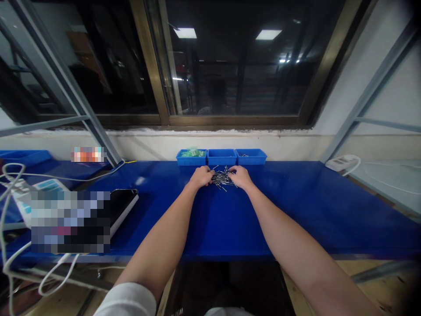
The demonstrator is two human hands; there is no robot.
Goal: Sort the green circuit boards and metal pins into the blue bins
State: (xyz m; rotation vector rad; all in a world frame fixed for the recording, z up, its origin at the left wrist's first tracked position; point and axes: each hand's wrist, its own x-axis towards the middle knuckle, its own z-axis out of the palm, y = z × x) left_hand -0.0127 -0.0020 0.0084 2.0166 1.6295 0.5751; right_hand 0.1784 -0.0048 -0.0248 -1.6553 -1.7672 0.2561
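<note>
A loose pile of thin, dark metal screws (221, 178) lies on the blue tabletop (226, 219), close to its far edge. At the left of the pile, my left hand (201, 176) has its fingers curled in and closed on some of the screws. My right hand (241, 177) grips screws at the opposite side, thumb and fingers pinched together. Several screws stick out at odd angles between the two hands. The fingertips are partly hidden among the metal pieces, so the exact number held cannot be made out.
Behind the pile stand three blue bins: a left bin (178, 159) with green-and-white pieces, a middle bin (222, 160), and a right bin (255, 160) with a few metal pieces. A dark-screened device (123, 204) and white cables lie left. A power strip (340, 163) sits far right.
</note>
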